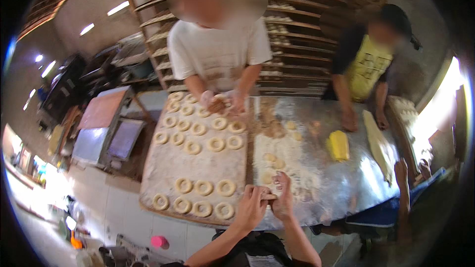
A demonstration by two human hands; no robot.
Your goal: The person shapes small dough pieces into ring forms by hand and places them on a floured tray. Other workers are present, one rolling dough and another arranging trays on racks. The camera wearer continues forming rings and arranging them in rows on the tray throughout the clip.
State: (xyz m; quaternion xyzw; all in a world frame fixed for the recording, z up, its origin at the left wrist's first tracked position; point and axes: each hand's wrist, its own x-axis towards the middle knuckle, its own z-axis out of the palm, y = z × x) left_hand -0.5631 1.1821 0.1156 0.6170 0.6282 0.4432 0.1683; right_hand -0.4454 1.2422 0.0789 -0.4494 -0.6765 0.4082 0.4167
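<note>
A small piece of pale dough point(269, 197) is between my hands, just above the table's near edge. My left hand point(252, 205) pinches its left part with bent fingers. At its right end, my right hand point(283, 200) closes on it, some fingers curled upward. Beyond my hands, several small flattened dough pieces point(280, 164) lie on a floured part of the metal table point(321, 190). Left of my hands, a wooden board point(193, 165) carries dough rings point(202, 200) in a near group and a larger far group.
Across the table, a person in a white shirt point(220, 52) handles dough over the board. Another person in a yellow-fronted shirt point(368, 62) stands far right. A yellow block point(339, 146) and a long dough strip point(378, 143) lie rightward. Behind is a loaded rack point(302, 39).
</note>
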